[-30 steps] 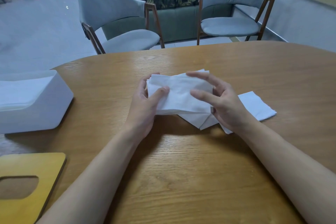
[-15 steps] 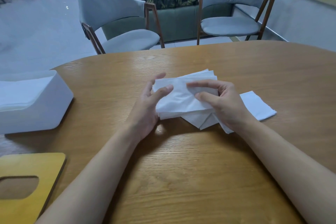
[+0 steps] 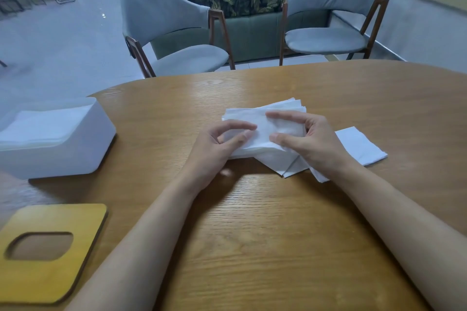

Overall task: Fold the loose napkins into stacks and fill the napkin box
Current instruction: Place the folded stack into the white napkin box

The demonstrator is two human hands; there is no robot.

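Lid: a flat yellow wooden lid with an oval cut-out [image 3: 48, 250] lies at the near left of the oval wooden table [image 3: 252, 247].
Box: the white plastic napkin box [image 3: 63, 149] stands open-topped just beyond the lid, well left of the hands, with white napkins already lying inside it.
Left forearm: bare, coming in from the lower left and angled up toward the middle of the table.
Left hand [image 3: 214, 149]: palm down, wrist low over the wood, fingers curled; thumb and forefinger close on the left edge of the white paper napkin stack [image 3: 262, 131].
Napkin stack: raised slightly off the table between the two hands, its layers fanned at the far right corner.
Right hand [image 3: 313, 144]: palm down, forefinger stretched across the top of the stack and thumb pressing on its near side, so it pinches the stack's right part.
Right forearm: bare, entering from the lower right.
Loose napkins [image 3: 358, 145]: more white sheets lie flat on the table under and to the right of the right hand, touching it.
Background: two grey upholstered chairs with wooden legs [image 3: 174, 30] stand behind the table.
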